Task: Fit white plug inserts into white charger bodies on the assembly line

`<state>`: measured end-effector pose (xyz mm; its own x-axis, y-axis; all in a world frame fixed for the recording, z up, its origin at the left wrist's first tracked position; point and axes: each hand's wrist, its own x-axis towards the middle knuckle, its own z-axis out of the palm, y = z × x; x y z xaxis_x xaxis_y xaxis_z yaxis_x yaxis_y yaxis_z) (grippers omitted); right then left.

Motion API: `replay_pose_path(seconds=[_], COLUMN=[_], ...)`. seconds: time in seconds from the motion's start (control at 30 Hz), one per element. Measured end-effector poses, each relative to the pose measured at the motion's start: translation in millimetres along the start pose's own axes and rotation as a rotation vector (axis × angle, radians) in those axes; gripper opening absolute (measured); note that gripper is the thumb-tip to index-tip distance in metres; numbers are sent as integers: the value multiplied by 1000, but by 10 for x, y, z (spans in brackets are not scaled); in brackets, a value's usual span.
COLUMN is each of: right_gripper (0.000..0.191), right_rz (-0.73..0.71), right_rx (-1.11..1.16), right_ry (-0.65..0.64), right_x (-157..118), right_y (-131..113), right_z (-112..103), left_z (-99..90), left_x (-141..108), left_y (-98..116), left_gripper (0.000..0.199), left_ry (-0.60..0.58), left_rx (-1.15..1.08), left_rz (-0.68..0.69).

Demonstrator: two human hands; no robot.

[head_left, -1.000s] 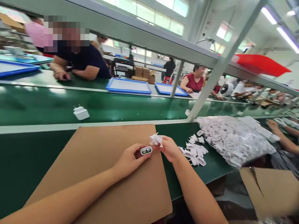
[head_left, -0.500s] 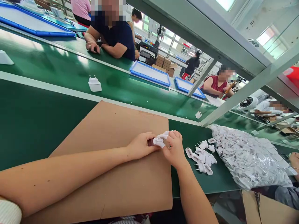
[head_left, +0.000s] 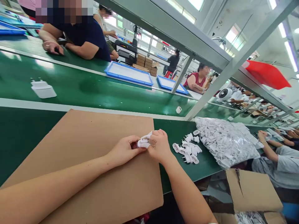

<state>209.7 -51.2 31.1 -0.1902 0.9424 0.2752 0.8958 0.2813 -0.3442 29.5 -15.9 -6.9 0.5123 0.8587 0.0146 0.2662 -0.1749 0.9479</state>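
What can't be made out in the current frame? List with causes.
- Join inside the white part: head view, covered by fingers of the left hand and right hand.
- Count in the plug pile: head view, pieces overlap.
- Count in the bag: head view, glare and overlap.
- Far-left blue tray's full outline: head view, cut by left edge.
- Box's full contents: head view, flaps and bottom edge.
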Motion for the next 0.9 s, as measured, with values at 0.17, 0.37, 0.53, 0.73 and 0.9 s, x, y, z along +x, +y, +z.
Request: replay_pose_path(seconds=[0.17,0.37,0.53,0.73,0.9], right_gripper=[16,22,19,18,15], right_rz=[-12,-8,26,23,-2], right_rx=[25,223,443,91,-101], right_ry=[1,81,54,100,123], right_x=[11,-17,-22,-74,-127], right_y=[29,77,95,-2,-96], right_z=[19,83,97,77,70], left_z=[-41,-51,-64,-70,-29], left_x=[3,18,16,9,-15], left_y=[48,52,66,54,55], left_gripper=[40,41,39,39,40], left_ry=[-25,-11,-24,-34,14], left_rx=[2,5,2,-9,24], left_rz=[-7,13,11,-24,4])
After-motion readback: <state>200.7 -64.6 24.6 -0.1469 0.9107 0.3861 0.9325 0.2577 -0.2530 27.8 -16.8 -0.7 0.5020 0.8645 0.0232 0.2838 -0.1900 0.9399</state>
